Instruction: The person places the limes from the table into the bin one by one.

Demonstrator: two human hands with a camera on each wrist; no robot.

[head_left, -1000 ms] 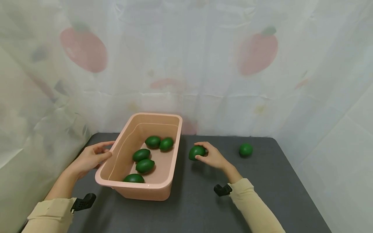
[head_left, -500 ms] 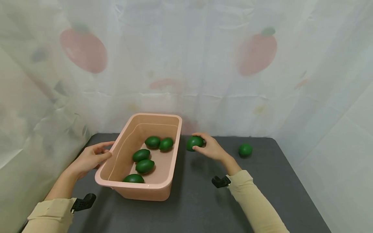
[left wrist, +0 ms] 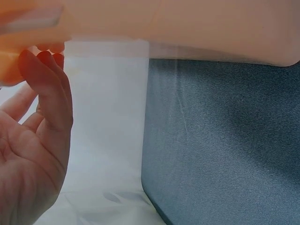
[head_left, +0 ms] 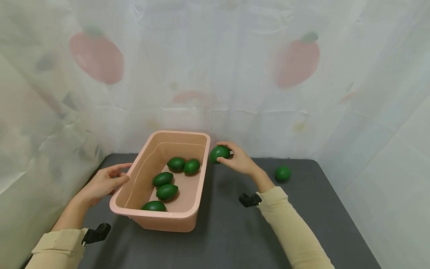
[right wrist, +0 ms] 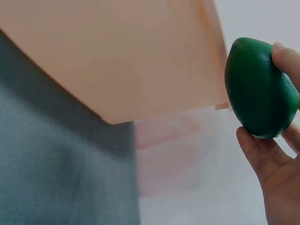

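Note:
My right hand (head_left: 236, 160) holds a dark green lime (head_left: 219, 153) in its fingertips, lifted off the table just beside the far right corner of a pink plastic tub (head_left: 200, 194). In the right wrist view the lime (right wrist: 258, 89) sits between thumb and fingers, with the tub wall (right wrist: 117, 61) close to its left. Several green limes (head_left: 167, 191) lie inside the tub. My left hand (head_left: 106, 181) rests with relaxed fingers against the tub's left rim; the left wrist view shows its fingers (left wrist: 47, 93) touching the tub's underside edge (left wrist: 187, 28).
One more lime (head_left: 283, 173) lies on the dark grey table (head_left: 235, 231) to the right, near the back edge. A white curtain with red fruit prints (head_left: 215, 74) hangs close behind the table and along both sides.
My right hand has lifted the lime off the table and carried it up and left, toward the tub's far right corner. The left hand has stayed still.

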